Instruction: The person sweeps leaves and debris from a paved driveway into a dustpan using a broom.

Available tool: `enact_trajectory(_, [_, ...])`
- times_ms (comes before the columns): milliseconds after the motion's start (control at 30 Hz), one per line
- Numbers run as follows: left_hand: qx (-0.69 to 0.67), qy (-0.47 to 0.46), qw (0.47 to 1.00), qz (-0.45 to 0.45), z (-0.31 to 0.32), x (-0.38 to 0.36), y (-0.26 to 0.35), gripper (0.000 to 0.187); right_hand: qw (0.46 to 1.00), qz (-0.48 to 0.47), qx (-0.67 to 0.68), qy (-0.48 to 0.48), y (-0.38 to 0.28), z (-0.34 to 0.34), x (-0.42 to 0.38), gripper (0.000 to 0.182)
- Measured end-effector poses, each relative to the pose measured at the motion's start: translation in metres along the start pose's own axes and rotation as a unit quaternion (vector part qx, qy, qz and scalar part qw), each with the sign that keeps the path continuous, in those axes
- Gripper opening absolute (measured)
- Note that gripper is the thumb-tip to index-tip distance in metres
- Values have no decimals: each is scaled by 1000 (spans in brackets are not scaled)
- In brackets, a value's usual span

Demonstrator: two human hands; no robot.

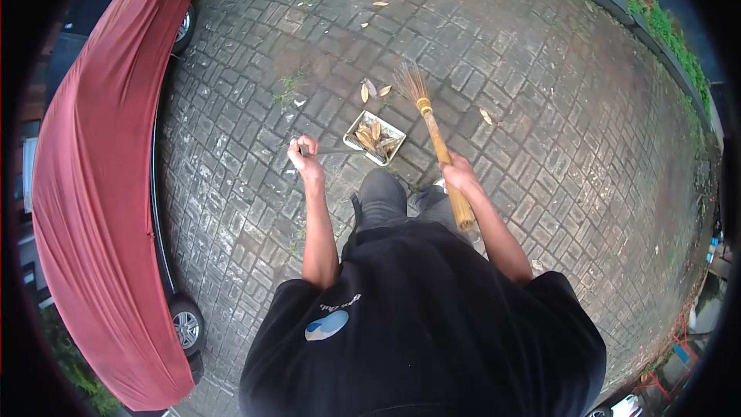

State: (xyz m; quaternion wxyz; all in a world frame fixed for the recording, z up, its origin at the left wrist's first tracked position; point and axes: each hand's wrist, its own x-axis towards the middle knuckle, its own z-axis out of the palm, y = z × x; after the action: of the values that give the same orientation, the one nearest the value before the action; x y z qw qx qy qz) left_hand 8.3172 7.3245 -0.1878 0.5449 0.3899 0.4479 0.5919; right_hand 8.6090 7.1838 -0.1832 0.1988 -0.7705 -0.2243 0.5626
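Brick paving (540, 147): dustpan (372, 118) between both hands (306, 156) (458, 173), left gripping its handle (337, 152), right a broom (438, 137).

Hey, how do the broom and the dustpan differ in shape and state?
The broom is long, slim and tan; the dustpan is boxy and pale. The dustpan has brown leaves in it, while the broom ends in fanned bristles. The right hand grips the broom; the left hand holds the dustpan's handle. Both are held.

The right hand (460, 173) grips a broom (437, 137); the left hand (306, 157) holds the handle (340, 151) of a dustpan (395, 150) containing dry leaves (370, 137).
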Motion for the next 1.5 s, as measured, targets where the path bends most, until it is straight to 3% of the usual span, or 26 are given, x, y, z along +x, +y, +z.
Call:
enact_trajectory(267, [-44, 16, 999, 12, -74, 60, 7, 42, 998, 5, 7, 58, -62, 97, 69, 37])
enact_trajectory(333, [-38, 6, 999, -28, -89, 82, 0, 42, 997, 14, 9, 72, -77, 122, 88, 36])
enact_trajectory(567, [-42, -15, 998, -39, -136, 142, -18, 35, 995, -1, -81, 66, -120, 200, 143, 40])
enact_trajectory(633, [-40, -19, 998, -46, -139, 156, -19, 35, 938, -122, -289, 145, -108, 223, 172, 39])
enact_trajectory(667, [-42, -22, 998, -50, -138, 163, -22, 35, 938, -116, -289, 149, -108, 225, 180, 39])
enact_trajectory(733, [-49, -31, 996, -68, -141, 174, -30, 36, 946, -78, -313, 44, -117, 224, 164, 41])
enact_trajectory(767, [-30, -49, 996, -64, -143, 178, -31, 36, 946, -66, -314, 45, -119, 220, 149, 41])
enact_trajectory(833, [7, -74, 996, -57, -137, 182, -24, 38, 986, -2, -165, -34, -135, 204, 99, 44])
enact_trajectory(933, [65, -82, 992, -65, -131, 188, -22, 39, 988, 48, -127, -74, -157, 183, 32, 57])
enact_trajectory(967, [92, -111, 989, -28, -132, 191, -26, 39, 987, 51, -129, -76, -155, 181, 23, 57])
enact_trajectory(1033, [113, -124, 985, -37, -125, 191, -20, 40, 992, 48, -120, -8, -154, 178, 14, 56])
enact_trajectory(1167, [169, -120, 978, -36, -111, 190, -6, 43, 993, 38, -103, 50, -135, 190, 71, 57])
enact_trajectory(1233, [165, -89, 982, -37, -108, 187, 0, 44, 963, -28, -227, 146, -101, 203, 134, 49])
enact_trajectory(1267, [170, -90, 981, -35, -111, 190, -2, 44, 964, -29, -222, 143, -101, 204, 150, 49])
enact_trajectory(1367, [182, -88, 979, -19, -122, 191, -7, 41, 964, -2, -236, 122, -95, 212, 160, 43])
enact_trajectory(1433, [197, -80, 976, -53, -122, 192, -4, 41, 995, 66, -71, -22, -102, 208, 143, 40])
enact_trajectory(1500, [202, -73, 973, -88, -119, 194, -8, 40, 995, 64, -55, -60, -99, 204, 113, 38])
